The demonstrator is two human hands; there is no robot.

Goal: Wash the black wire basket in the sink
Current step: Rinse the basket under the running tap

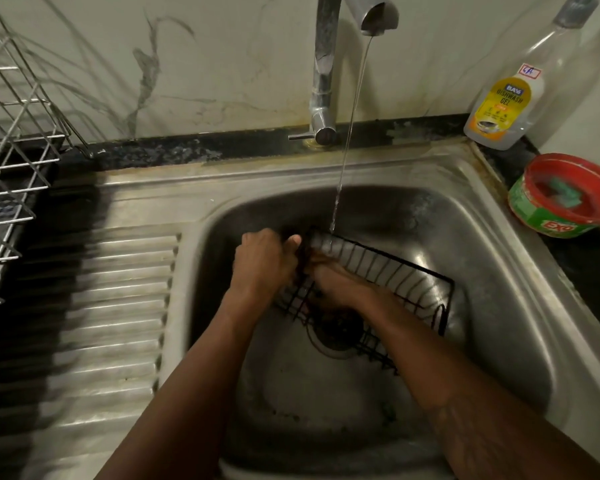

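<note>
Hands (262,259) grip black wire basket (388,278) in sink (499,306).

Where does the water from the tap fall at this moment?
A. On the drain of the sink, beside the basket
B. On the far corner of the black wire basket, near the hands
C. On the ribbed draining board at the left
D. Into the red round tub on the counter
B: the thin stream from the tap ends on the far corner of the black wire basket, just beside the left hand and the right hand.
</note>
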